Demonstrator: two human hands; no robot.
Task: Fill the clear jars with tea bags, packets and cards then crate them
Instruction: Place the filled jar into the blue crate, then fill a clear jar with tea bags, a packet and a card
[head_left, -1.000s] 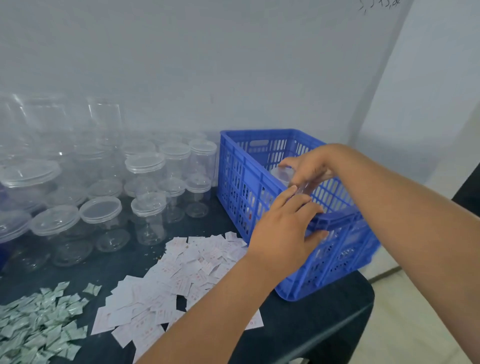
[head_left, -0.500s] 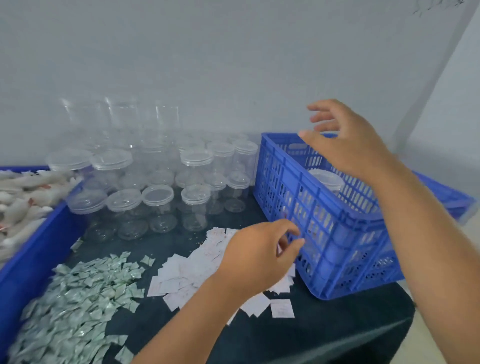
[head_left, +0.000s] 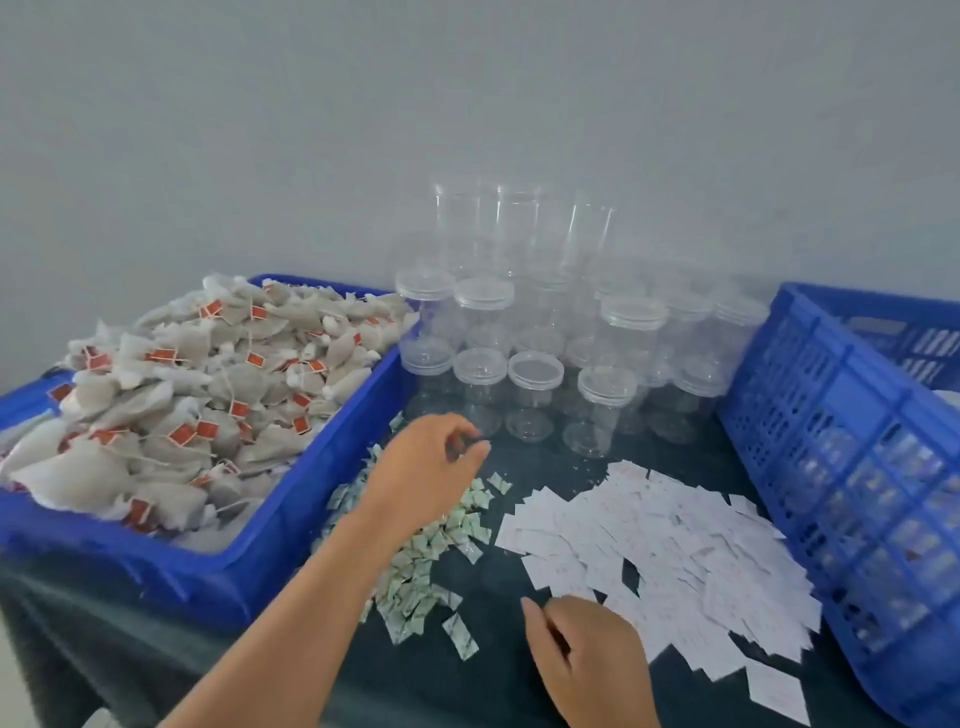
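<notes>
Clear lidded jars (head_left: 535, 384) stand in a cluster at the back middle of the dark table. A blue bin (head_left: 291, 525) on the left is heaped with tea bags (head_left: 197, 395) that carry red tags. Small green-white packets (head_left: 431, 551) lie scattered in front of the jars, and white cards (head_left: 660, 551) are spread to their right. My left hand (head_left: 426, 473) hovers over the packets, fingers curled and apart, holding nothing. My right hand (head_left: 587, 654) is low near the front edge, beside the cards, empty with fingers loosely bent. A blue slotted crate (head_left: 841, 467) stands on the right.
A plain grey wall rises right behind the jars. Taller open clear jars (head_left: 519, 228) are stacked at the back of the cluster. The table's front edge runs just below my right hand.
My view has swung left, bringing the tea bag bin into sight. My right hand left the crate and dropped to the cards; my left hand moved from the cards to the packets.
</notes>
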